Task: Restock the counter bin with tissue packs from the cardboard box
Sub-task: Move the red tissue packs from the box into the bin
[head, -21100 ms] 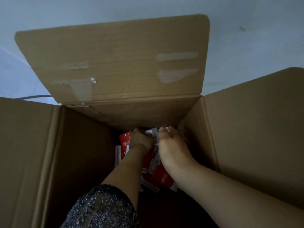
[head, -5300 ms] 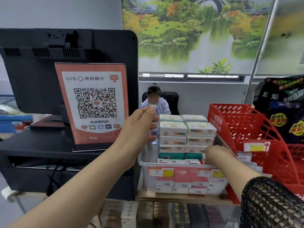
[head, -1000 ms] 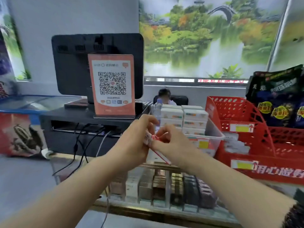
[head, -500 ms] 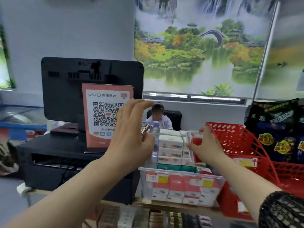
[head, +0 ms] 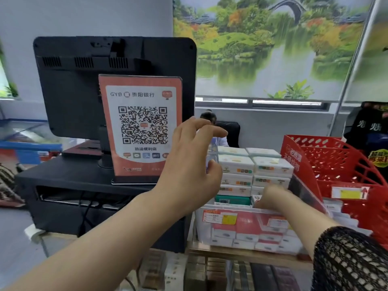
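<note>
Left hand (head: 190, 164) raised mid-frame, fingers loosely spread, holding nothing. Right hand (head: 273, 198) down inside clear bin (head: 237, 208) at 4 o'clock, fingers curled, blurred; grip cannot be told. Tissue packs (head: 245, 236) stacked along bin front.

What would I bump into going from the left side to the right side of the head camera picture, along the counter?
QR code sign → left hand → clear bin, with the right hand in it → red basket → dark snack bags.
</note>
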